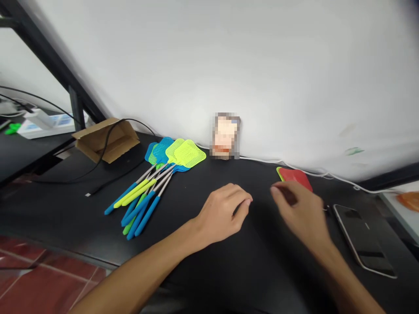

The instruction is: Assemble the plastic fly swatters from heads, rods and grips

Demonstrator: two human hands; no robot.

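Observation:
My left hand (225,211) hovers over the middle of the black table, its fingers curled and thumb tip meeting the fingertips; nothing shows in it. To its right is my right hand (303,213), also curled, thumb and forefinger close together with no object visible between them. Just behind the right hand lies a red fly swatter head (298,175) with a yellow-green one (279,173) under its edge; their handles are hidden. Left of my hands, several fly swatters in yellow, blue and green lie in a pile, including a yellow one (190,153) on top and blue handles (142,222).
An open cardboard box (108,139) and a black cable (104,185) are at the left. A blurred-out upright item (225,136) leans on the white wall. A smartphone (365,240) lies at the right. A white cable (262,160) runs along the wall, and a power strip (49,125) sits far left.

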